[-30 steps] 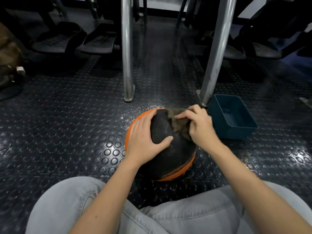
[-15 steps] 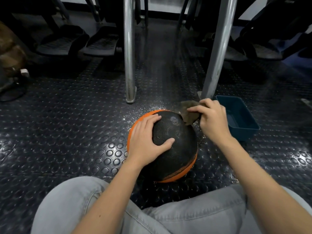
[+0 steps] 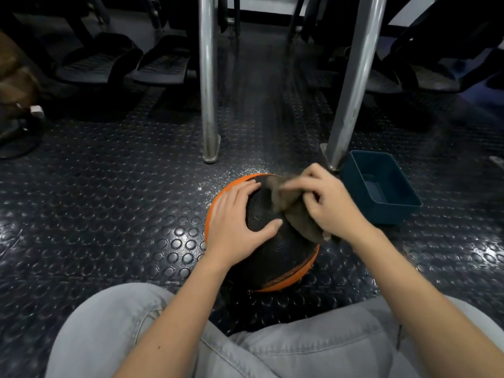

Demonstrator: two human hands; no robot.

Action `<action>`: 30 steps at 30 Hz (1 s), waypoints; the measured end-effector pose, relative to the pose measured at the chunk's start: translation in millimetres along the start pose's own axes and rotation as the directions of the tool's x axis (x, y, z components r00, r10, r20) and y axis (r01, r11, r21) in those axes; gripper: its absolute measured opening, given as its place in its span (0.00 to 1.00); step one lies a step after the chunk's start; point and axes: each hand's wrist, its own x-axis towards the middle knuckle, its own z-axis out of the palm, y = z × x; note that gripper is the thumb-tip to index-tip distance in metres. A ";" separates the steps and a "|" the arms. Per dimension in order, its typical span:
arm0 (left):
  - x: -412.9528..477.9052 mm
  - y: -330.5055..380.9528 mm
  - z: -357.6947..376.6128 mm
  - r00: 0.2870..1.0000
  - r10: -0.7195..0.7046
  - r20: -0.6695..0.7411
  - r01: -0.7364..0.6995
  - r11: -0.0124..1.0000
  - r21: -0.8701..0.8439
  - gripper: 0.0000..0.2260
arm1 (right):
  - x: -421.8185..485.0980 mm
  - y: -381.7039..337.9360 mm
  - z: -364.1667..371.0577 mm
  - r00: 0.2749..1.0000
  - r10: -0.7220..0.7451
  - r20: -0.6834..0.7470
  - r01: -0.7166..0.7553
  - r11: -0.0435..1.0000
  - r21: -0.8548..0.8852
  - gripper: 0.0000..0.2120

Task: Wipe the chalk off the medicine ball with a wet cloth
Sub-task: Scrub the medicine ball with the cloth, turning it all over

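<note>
Dim scene, glare on the studded floor [image 3: 174, 241], motion blur on the cloth [image 3: 283, 197], edges bowed.

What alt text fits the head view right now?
A person's right hand presses a brown cloth on a black-and-orange medicine ball while the left hand steadies it. A blue tub sits right of it on studded floor.

Left hand [image 3: 234, 222] steadies the medicine ball [image 3: 275, 255]; right hand [image 3: 331, 204] presses the cloth [image 3: 297, 214] on top
</note>
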 end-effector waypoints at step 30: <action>-1.3 1.7 3.8 0.999 0.033 -0.024 -0.033 0.999 0.002 0.32 | 20.1 5.0 -15.6 0.974 0.207 -0.090 -0.209 0.978 -0.012 0.07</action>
